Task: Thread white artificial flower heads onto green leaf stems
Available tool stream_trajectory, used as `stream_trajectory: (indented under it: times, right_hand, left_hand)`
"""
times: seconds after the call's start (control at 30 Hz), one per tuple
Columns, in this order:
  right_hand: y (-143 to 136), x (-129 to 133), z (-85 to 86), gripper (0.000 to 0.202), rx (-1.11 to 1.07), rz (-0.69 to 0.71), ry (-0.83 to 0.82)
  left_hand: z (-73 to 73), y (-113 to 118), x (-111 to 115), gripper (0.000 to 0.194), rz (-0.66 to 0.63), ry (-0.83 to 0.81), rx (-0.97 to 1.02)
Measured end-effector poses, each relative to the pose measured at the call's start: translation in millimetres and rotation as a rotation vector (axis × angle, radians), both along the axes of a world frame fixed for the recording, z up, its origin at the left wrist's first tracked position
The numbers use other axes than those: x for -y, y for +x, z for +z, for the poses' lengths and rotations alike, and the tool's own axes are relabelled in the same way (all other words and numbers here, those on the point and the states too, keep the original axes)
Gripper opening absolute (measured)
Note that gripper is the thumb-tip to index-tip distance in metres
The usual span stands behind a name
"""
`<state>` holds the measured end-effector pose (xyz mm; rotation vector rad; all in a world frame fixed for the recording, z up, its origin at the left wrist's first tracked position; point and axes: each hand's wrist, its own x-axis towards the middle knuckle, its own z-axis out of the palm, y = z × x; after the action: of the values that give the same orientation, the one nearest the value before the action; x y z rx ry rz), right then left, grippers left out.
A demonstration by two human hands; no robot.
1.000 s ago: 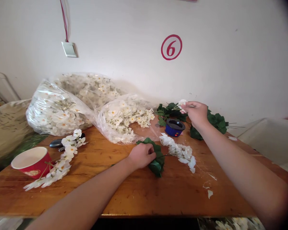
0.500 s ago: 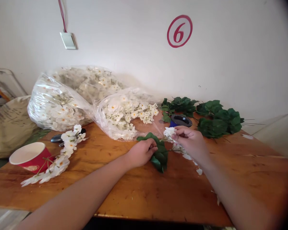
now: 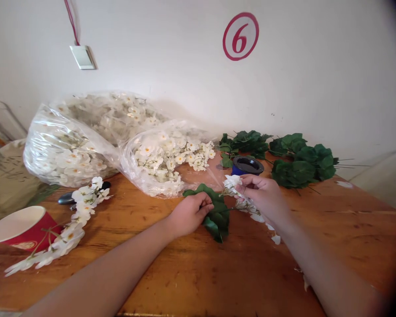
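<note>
My left hand (image 3: 192, 214) is closed over a cluster of green artificial leaves (image 3: 218, 219), its thumb and fingers pinched together at the leaves' middle. My right hand (image 3: 262, 193) pinches a white artificial flower (image 3: 232, 182) between thumb and fingertips, just right of the leaves. Beneath that hand more white blossoms (image 3: 249, 208) trail toward the wrist, partly hidden by it. A thin dark stem runs from the leaves toward these blossoms. Whether leaves and flowers are joined I cannot tell. Just behind the right hand sits a blue and black roll (image 3: 247, 166).
Clear plastic bags (image 3: 69, 145) full of white flowers lie against the wall. Green leaf bunches (image 3: 293, 174) with thin stems lie at the back right. On the left, a flower spray (image 3: 75, 229) rests by a red paper cup (image 3: 48, 231) and a dark-handled tool (image 3: 66, 198).
The camera view has shifted slightly, so the cup and bags appear farther left. Both hands keep their grips, with little movement between them.
</note>
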<state>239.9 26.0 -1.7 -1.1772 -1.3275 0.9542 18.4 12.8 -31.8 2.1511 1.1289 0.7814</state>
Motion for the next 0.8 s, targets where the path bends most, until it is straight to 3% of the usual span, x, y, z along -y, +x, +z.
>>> stream_trajectory:
  times: [0.8]
  right_hand:
    - [1.7, -3.9, -3.5, 0.031, -0.072, 0.000, -0.045]
  left_hand:
    - [0.6, 0.8, -1.1, 0.016, 0.001, -0.022, 0.011]
